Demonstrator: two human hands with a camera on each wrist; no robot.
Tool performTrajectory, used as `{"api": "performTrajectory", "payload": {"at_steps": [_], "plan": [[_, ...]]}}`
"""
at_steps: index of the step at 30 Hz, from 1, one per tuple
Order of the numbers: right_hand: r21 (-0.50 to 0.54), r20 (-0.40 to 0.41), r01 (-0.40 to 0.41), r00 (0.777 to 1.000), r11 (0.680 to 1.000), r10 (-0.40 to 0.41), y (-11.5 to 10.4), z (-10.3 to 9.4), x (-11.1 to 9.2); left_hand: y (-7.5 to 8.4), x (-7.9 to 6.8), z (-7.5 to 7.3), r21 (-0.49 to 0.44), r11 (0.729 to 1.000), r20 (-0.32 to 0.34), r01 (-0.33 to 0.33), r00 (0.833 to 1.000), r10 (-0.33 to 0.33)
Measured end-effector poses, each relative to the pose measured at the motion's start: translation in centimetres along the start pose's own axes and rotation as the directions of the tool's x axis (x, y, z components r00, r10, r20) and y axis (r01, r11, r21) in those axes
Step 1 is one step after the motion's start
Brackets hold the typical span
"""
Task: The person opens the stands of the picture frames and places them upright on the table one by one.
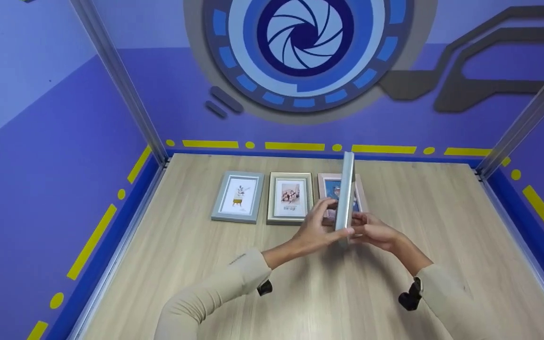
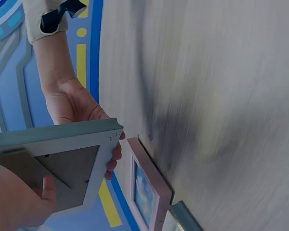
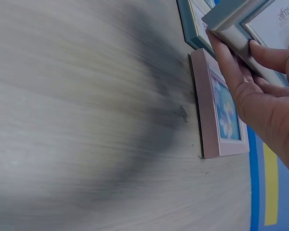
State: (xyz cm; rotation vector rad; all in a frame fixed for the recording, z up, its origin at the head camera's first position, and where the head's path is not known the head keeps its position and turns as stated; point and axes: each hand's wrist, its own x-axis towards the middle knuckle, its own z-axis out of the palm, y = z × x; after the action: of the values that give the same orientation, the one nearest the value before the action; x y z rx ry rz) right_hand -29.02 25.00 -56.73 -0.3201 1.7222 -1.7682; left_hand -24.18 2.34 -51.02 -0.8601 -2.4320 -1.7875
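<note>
I see the silver frame (image 1: 346, 193) held upright on edge above the table (image 1: 442, 264), pinched between my left hand (image 1: 317, 231) and right hand (image 1: 376, 232), fingers curled round its lower rim. Its print shows writing, too cropped to read. Just beyond the fingertips lies the pink frame (image 1: 361, 191), then the gold frame (image 1: 290, 198) and blue frame (image 1: 237, 197).

bright even light; both wrist views smeared by motion blur.

Both the left hand (image 1: 318, 225) and the right hand (image 1: 375, 232) grip a silver frame (image 1: 346, 193) edge-on above three flat frames (image 1: 290, 197) on the wooden table (image 1: 442, 245).
</note>
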Motion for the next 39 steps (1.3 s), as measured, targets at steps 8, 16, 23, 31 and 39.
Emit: {"api": "performTrajectory", "payload": {"at_steps": [8, 16, 23, 31, 39], "plan": [[0.033, 0.067, 0.044, 0.997, 0.999, -0.046, 0.5, 0.0, -0.2, 0.3, -0.3, 0.5, 0.048, 0.996, 0.127, -0.069, 0.990, 0.062], [0.042, 0.004, 0.010, 1.000, 0.999, -0.010, 0.7, 0.0, -0.2, 1.9, -0.9, -0.5, -0.074, 0.994, 0.174, -0.084, 0.980, 0.096], [0.037, 0.032, 0.040, 0.999, 0.999, -0.041, 1.0, 0.0, -0.2, 0.8, -0.8, -0.7, -0.075, 0.996, 0.206, -0.057, 0.976, 0.071], [0.068, 0.080, 0.043, 0.996, 0.997, -0.049, 0.7, 0.1, -0.1, -1.0, -0.5, -0.8, -0.093, 0.995, 0.235, -0.038, 0.970, 0.059], [0.069, 0.091, 0.077, 0.992, 0.995, -0.083, 0.8, 0.0, 0.0, -1.0, -0.3, -1.3, -0.128, 0.992, 0.259, -0.011, 0.965, 0.044]]}}
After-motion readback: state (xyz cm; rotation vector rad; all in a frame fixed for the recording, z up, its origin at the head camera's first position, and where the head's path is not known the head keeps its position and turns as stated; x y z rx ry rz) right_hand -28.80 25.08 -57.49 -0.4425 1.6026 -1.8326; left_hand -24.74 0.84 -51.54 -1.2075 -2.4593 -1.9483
